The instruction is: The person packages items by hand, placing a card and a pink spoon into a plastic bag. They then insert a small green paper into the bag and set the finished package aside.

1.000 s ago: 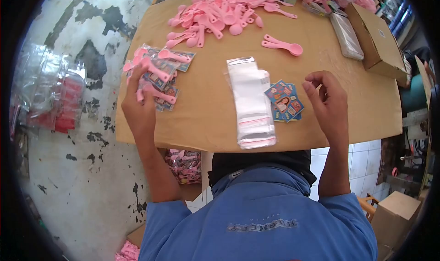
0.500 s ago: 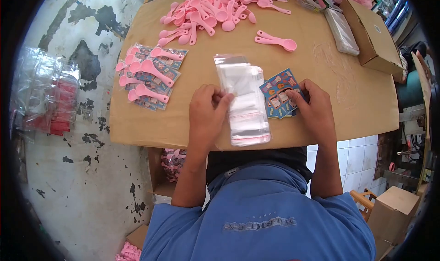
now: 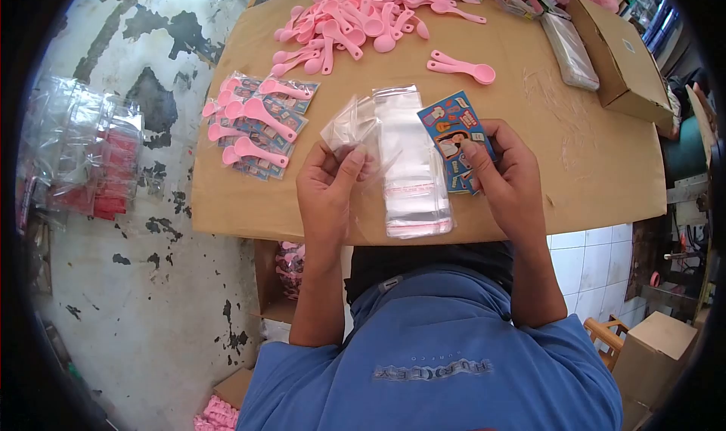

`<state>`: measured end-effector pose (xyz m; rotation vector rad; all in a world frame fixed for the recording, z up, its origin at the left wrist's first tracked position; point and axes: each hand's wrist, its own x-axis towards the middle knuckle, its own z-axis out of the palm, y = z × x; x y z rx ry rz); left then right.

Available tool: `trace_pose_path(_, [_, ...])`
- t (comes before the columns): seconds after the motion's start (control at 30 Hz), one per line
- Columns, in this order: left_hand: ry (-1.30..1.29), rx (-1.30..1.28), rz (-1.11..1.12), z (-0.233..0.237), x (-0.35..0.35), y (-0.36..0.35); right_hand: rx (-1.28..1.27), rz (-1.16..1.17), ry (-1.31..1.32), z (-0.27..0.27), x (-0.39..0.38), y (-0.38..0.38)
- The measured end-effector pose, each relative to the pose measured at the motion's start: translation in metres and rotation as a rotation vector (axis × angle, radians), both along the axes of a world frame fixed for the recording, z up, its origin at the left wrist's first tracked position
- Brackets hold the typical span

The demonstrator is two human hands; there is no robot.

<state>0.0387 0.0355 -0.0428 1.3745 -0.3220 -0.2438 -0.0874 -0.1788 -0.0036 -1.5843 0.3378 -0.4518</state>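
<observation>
Card (image 3: 451, 122), rectangular, near crinkled bag (image 3: 352, 125)

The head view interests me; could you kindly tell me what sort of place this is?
Probably a small packing workshop: a stack of clear plastic bags, printed cards and a heap of pink spoons are gathered at one table.

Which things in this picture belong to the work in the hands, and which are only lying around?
Probably part of the work:
clear plastic bag in the left hand
illustrated card in the right hand
stack of clear bags between them
heaped pink measuring spoons
bagged spoons with cards

Apparently just lying about:
upper-right cardboard box
lower-right cardboard box
far-left plastic packaging
</observation>
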Motion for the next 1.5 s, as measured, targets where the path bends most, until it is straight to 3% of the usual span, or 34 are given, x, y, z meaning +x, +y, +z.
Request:
trace_pose_path(0.07, [0.11, -0.14, 0.001, 0.008, -0.006, -0.009, 0.06, 0.007, -0.027, 0.0, 0.001, 0.005])
trace_pose_path(0.27, [0.184, 0.069, -0.207, 0.005, -0.01, -0.005, -0.022, -0.03, -0.076, 0.002, 0.01, 0.002])
trace_pose_path(0.37, [0.131, 0.168, -0.266, 0.004, -0.008, -0.002, 0.188, 0.148, -0.006, 0.009, 0.024, -0.003])
trace_pose_path(0.47, [0.136, 0.175, -0.279, 0.012, -0.008, 0.001, 0.128, 0.27, 0.109, -0.006, 0.038, 0.011])
trace_pose_path(0.57, [0.036, 0.278, -0.112, 0.001, 0.002, 0.014, -0.232, 0.249, 0.124, -0.032, 0.041, 0.01])
trace_pose_path(0.67, [-0.025, 0.08, 0.058, 0.001, 0.014, 0.022, -0.171, 0.211, 0.056, -0.036, 0.039, 0.015])
trace_pose_path(0.77, [0.141, -0.226, 0.118, 0.009, 0.014, 0.021, -0.193, 0.235, 0.119, -0.029, 0.035, 0.015])
trace_pose_path(0.9, [0.292, -0.434, -0.005, 0.008, 0.01, 0.018, 0.046, 0.154, -0.049, -0.018, 0.029, 0.024])
trace_pose_path(1.07, [0.307, -0.457, 0.022, 0.014, -0.001, -0.006, 0.036, 0.164, 0.042, 0.0, 0.013, 0.023])
trace_pose_path(1.3, [0.307, -0.452, -0.09, 0.012, -0.018, -0.03, 0.195, 0.091, -0.059, -0.01, 0.012, 0.029])
trace_pose_path(1.5, [0.26, -0.388, -0.163, 0.014, -0.024, -0.038, 0.045, 0.259, 0.032, -0.009, -0.006, 0.013])
